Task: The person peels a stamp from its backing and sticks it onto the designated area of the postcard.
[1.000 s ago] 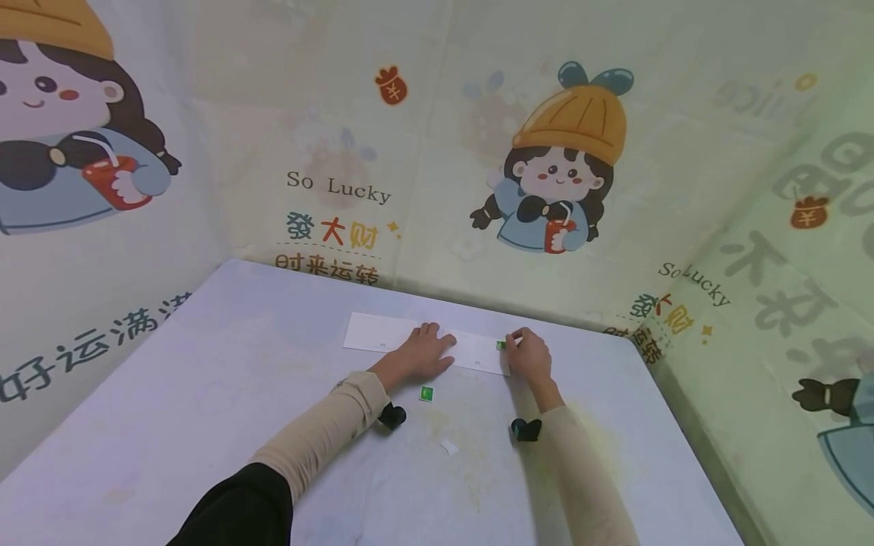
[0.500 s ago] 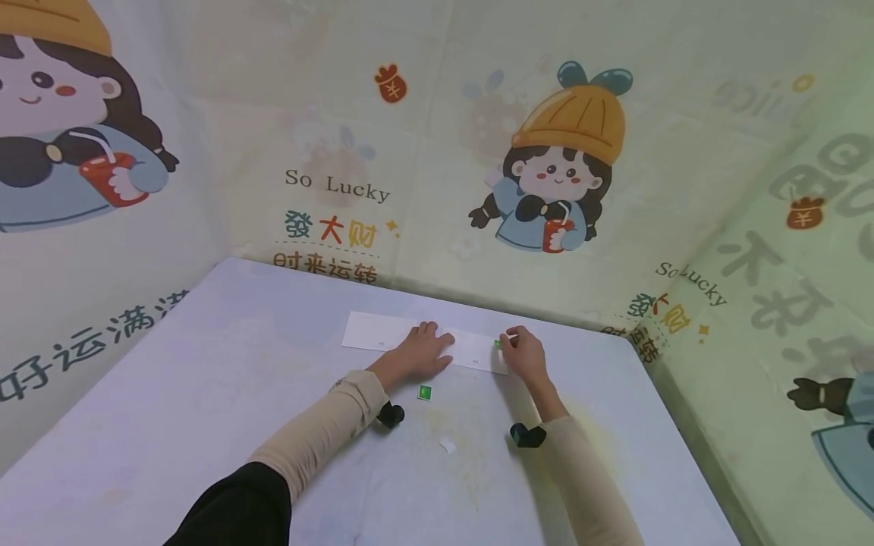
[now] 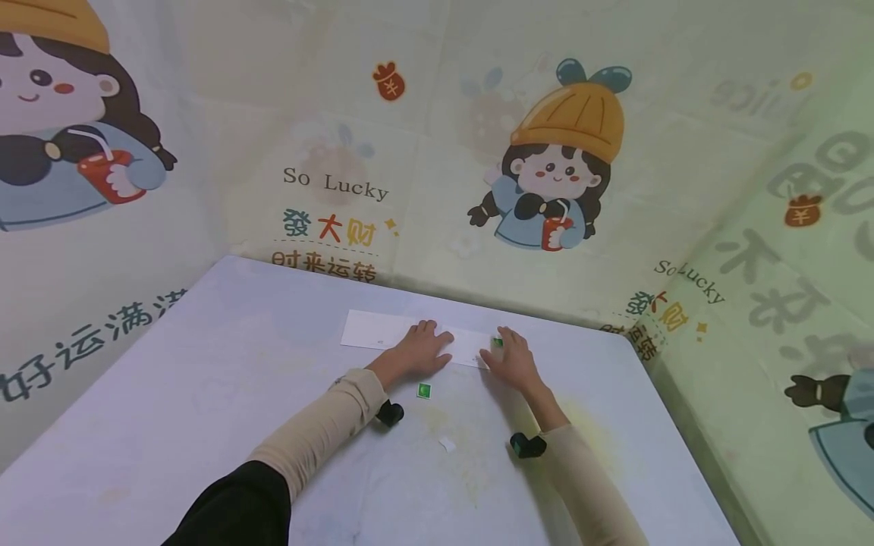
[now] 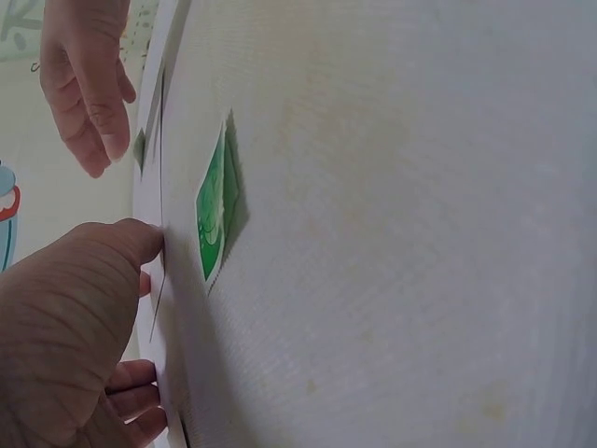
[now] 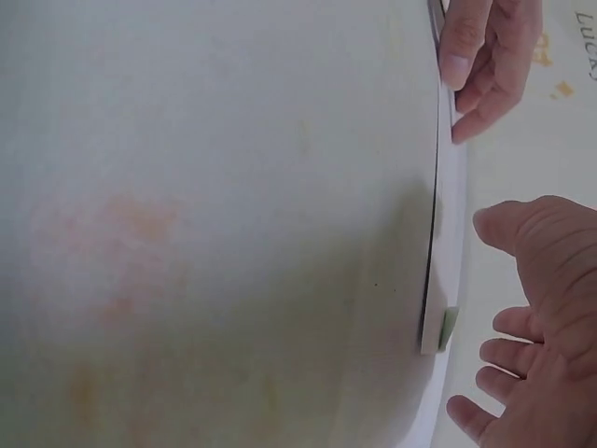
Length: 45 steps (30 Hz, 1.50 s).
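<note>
A long white paper piece (image 3: 372,329) lies near the table's far edge; whether it is one sheet or two under my hand I cannot tell. My left hand (image 3: 418,353) rests on its middle with fingers spread. At the paper's right end sits a small green stamp (image 3: 498,342), partly hidden by my right hand (image 3: 515,364). That hand hovers over it with fingers apart, holding nothing; the right wrist view shows the stamp (image 5: 450,325) standing slightly off the paper's surface. A second green stamp (image 3: 424,390), with toothed edges in the left wrist view, lies on the table nearer me, slightly curled.
A small white paper scrap (image 3: 447,444) lies on the white table (image 3: 307,470). Black wrist cameras (image 3: 390,414) hang under both forearms. Cartoon-printed cloth walls (image 3: 423,152) stand behind the table and at its sides.
The right hand's fingers were drawn together at the stamp on the paper's right end; they have spread, and the hand has shifted slightly left. The left hand stays in place.
</note>
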Each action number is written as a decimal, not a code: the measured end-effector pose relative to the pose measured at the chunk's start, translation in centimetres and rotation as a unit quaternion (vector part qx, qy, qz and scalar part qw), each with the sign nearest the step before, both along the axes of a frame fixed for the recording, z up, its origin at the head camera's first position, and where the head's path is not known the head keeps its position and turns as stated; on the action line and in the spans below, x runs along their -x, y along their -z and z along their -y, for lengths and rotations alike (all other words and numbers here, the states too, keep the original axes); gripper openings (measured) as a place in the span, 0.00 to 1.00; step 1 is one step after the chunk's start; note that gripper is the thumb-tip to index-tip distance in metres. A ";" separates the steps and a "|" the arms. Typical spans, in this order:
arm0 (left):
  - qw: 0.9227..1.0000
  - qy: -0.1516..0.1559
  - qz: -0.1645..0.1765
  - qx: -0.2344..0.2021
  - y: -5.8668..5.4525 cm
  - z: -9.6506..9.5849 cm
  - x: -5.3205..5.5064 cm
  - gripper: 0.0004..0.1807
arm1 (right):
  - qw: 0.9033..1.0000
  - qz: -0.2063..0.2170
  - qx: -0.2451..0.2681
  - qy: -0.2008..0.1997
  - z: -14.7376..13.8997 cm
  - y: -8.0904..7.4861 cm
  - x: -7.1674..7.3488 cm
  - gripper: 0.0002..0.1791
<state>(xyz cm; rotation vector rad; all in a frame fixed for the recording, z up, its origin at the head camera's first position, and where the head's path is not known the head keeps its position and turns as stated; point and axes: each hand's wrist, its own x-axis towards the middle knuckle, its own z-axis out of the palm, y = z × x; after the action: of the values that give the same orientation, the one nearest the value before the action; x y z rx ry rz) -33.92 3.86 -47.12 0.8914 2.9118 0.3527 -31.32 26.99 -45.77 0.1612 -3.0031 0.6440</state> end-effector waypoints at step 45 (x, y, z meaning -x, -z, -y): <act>1.000 0.003 0.005 -0.002 0.3 0.1 0.3 0.29 | 0.987 0.084 -0.121 -0.063 0.2 0.5 -0.5 0.47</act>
<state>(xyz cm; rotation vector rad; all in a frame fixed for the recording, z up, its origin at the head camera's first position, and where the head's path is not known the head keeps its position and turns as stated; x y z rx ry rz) -34.22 3.72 -47.39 0.8978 2.8999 0.3623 -30.86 26.77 -46.27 0.3288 -3.2484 0.3134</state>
